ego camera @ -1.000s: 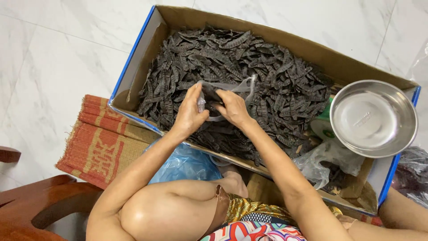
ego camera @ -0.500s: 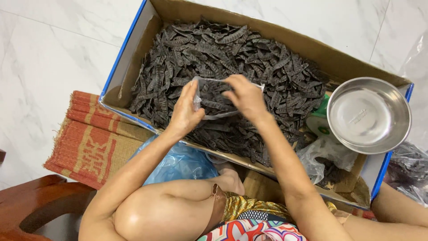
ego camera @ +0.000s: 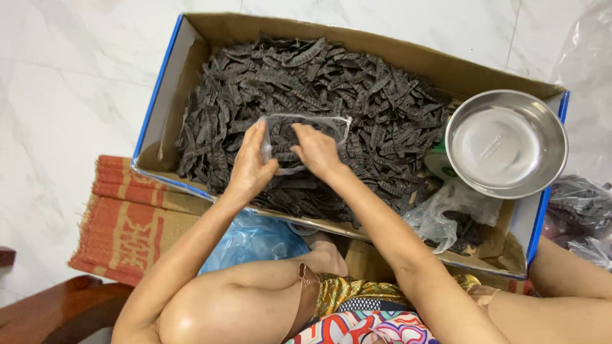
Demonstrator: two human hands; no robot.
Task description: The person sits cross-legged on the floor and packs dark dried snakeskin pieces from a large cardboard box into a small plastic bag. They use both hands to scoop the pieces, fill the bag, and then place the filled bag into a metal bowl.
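Left hand (ego camera: 250,167), right hand (ego camera: 317,151) hold clear bag (ego camera: 306,122) open (over dark pods (ego camera: 357,95))

light: bright, even, soft shadows | glare: steel bowl (ego camera: 505,141), marble floor (ego camera: 70,83) | focus: sharp

one cardboard box (ego camera: 191,57), one steel bowl (ego camera: 507,143), countless dark pods (ego camera: 331,83), perhaps hundreds

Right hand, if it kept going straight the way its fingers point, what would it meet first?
Probably the clear plastic bag that the right hand is already at, then the dark dried pods in the cardboard box; depth is unclear.
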